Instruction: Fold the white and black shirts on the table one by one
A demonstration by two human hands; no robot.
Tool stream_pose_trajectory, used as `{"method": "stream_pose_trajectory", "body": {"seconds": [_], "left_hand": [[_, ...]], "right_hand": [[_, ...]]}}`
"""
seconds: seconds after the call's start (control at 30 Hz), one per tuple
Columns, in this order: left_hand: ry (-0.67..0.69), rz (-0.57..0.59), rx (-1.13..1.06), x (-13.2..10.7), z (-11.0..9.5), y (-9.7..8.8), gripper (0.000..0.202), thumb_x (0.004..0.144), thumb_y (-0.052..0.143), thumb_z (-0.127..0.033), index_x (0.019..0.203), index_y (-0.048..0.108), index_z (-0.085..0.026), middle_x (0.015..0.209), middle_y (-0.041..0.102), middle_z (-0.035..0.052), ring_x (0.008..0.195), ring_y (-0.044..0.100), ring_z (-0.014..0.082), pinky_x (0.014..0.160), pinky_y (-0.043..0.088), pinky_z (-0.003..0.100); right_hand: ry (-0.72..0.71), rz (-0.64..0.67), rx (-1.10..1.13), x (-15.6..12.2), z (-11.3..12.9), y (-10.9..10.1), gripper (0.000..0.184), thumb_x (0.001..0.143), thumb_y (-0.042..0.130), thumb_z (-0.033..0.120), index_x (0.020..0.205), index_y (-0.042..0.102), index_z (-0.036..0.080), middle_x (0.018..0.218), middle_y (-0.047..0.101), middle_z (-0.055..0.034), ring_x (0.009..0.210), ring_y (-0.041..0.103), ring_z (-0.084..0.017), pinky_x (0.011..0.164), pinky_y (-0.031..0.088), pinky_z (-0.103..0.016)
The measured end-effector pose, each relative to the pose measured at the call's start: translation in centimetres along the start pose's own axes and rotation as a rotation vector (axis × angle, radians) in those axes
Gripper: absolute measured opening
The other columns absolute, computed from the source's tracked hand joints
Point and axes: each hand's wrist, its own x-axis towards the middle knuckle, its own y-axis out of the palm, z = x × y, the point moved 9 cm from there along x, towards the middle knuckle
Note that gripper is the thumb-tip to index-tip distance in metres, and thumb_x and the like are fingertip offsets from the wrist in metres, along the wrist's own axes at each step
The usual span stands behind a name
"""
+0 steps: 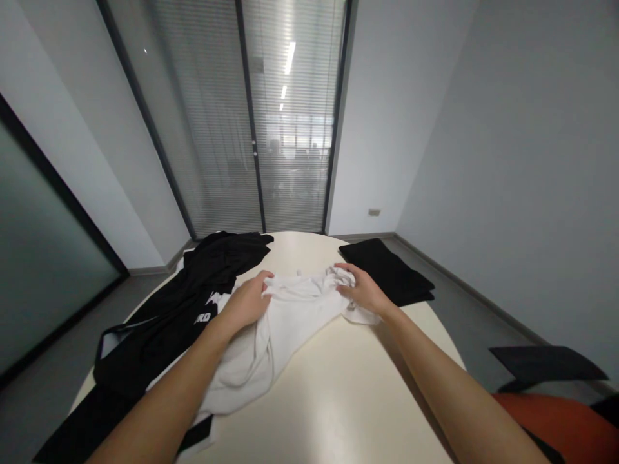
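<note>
A rumpled white shirt (290,322) lies across the middle of the table, stretched between both hands. My left hand (247,299) is closed on its upper left part, thumb and fingers pinching the cloth. At the upper right, my right hand (360,290) grips a bunched part of the same shirt, with a loose fold hanging below the fingers. Its lower left end spreads beneath my left forearm and is partly hidden there. A small pale tag (298,273) shows at the far edge of the shirt.
Unfolded black clothes (159,341), one with white lettering, are heaped along the left of the round cream table (333,399). A folded black garment (387,267) rests at the far right edge. An orange and black chair (556,419) stands to the right. Glass panels with blinds rise behind.
</note>
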Motion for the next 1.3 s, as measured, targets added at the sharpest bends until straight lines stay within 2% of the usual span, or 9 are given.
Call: {"method": "stream_pose_trajectory", "body": {"seconds": [0.1, 0.2, 0.37, 0.47, 0.67, 0.87, 1.03, 1.13, 1.3], "left_hand": [[-0.123, -0.219, 0.075, 0.1, 1.5, -3.6, 0.048, 0.086, 0.045, -0.017, 0.134, 0.050, -0.019, 0.117, 0.064, 0.0115, 0.104, 0.064, 0.0257, 0.086, 0.046, 0.033], [-0.176, -0.236, 0.161, -0.2, 1.6, -4.6, 0.044, 0.090, 0.045, -0.027, 0.133, 0.050, -0.018, 0.121, 0.063, 0.0152, 0.106, 0.064, 0.0309, 0.084, 0.047, 0.038], [-0.158, 0.080, 0.138, -1.0, -0.3, -1.0, 0.049, 0.083, 0.058, -0.053, 0.121, 0.057, -0.023, 0.098, 0.072, 0.0097, 0.090, 0.069, 0.0315, 0.075, 0.046, 0.036], [-0.090, 0.232, 0.172, -1.8, -1.5, 1.2, 0.060, 0.073, 0.069, -0.044, 0.127, 0.055, -0.023, 0.097, 0.073, 0.0090, 0.091, 0.069, 0.0308, 0.073, 0.045, 0.033], [0.077, 0.297, 0.080, -1.6, -1.5, 2.8, 0.051, 0.074, 0.062, -0.019, 0.124, 0.057, -0.020, 0.092, 0.071, 0.0040, 0.084, 0.067, 0.0229, 0.070, 0.043, 0.029], [0.025, 0.030, -0.246, 0.7, 1.4, -1.2, 0.031, 0.084, 0.055, -0.029, 0.113, 0.061, -0.020, 0.091, 0.067, 0.0018, 0.069, 0.065, 0.0162, 0.066, 0.046, 0.027], [-0.096, -0.377, -0.075, 1.1, 4.3, -5.9, 0.024, 0.089, 0.050, -0.028, 0.099, 0.070, -0.021, 0.099, 0.070, 0.0058, 0.091, 0.067, 0.0213, 0.082, 0.048, 0.031], [-0.133, -0.334, -0.029, 1.4, 5.0, -4.5, 0.032, 0.090, 0.050, -0.029, 0.113, 0.067, -0.016, 0.112, 0.068, 0.0119, 0.101, 0.067, 0.0237, 0.091, 0.049, 0.033], [-0.027, 0.018, 0.052, 0.7, 3.3, 1.0, 0.082, 0.073, 0.075, -0.042, 0.144, 0.046, -0.012, 0.152, 0.041, 0.0211, 0.134, 0.050, 0.0324, 0.107, 0.043, 0.037]], "right_hand": [[-0.071, -0.263, -0.134, 0.0, 0.6, -2.2, 0.051, 0.080, 0.064, 0.027, 0.131, 0.057, 0.020, 0.133, 0.059, -0.0116, 0.123, 0.054, -0.028, 0.111, 0.037, -0.047], [-0.173, -0.293, -0.279, -0.4, 1.9, -2.1, 0.059, 0.081, 0.065, 0.028, 0.138, 0.051, 0.022, 0.147, 0.046, -0.0127, 0.134, 0.044, -0.030, 0.114, 0.033, -0.048], [-0.156, -0.075, -0.504, -0.8, 3.3, -0.4, 0.020, 0.085, 0.062, 0.030, 0.102, 0.071, 0.023, 0.111, 0.066, -0.0111, 0.105, 0.059, -0.029, 0.095, 0.045, -0.043], [-0.126, 0.224, -0.426, -1.3, 3.2, 1.8, 0.015, 0.084, 0.062, 0.028, 0.093, 0.073, 0.022, 0.081, 0.068, -0.0046, 0.074, 0.060, -0.020, 0.075, 0.047, -0.033], [-0.236, 0.313, -0.430, -1.8, 2.6, 3.6, 0.022, 0.084, 0.061, 0.021, 0.102, 0.073, 0.020, 0.098, 0.071, -0.0076, 0.086, 0.063, -0.020, 0.081, 0.047, -0.030], [-0.271, 0.184, -0.485, -1.2, 2.8, 2.5, 0.018, 0.094, 0.051, 0.023, 0.097, 0.068, 0.020, 0.098, 0.070, -0.0084, 0.092, 0.063, -0.021, 0.083, 0.046, -0.030], [-0.099, -0.190, -0.481, -0.7, 2.9, -2.0, 0.024, 0.098, 0.044, 0.033, 0.107, 0.063, 0.022, 0.079, 0.067, -0.0036, 0.072, 0.060, -0.019, 0.067, 0.042, -0.028], [-0.035, -0.186, -0.333, -0.7, 2.0, -1.6, 0.029, 0.099, 0.040, 0.036, 0.117, 0.058, 0.022, 0.075, 0.067, -0.0018, 0.065, 0.060, -0.018, 0.063, 0.043, -0.028], [-0.187, 0.062, -0.180, -1.2, 2.0, 2.4, 0.062, 0.091, 0.056, 0.030, 0.149, 0.035, 0.021, 0.117, 0.067, -0.0118, 0.094, 0.065, -0.021, 0.084, 0.049, -0.034]]}}
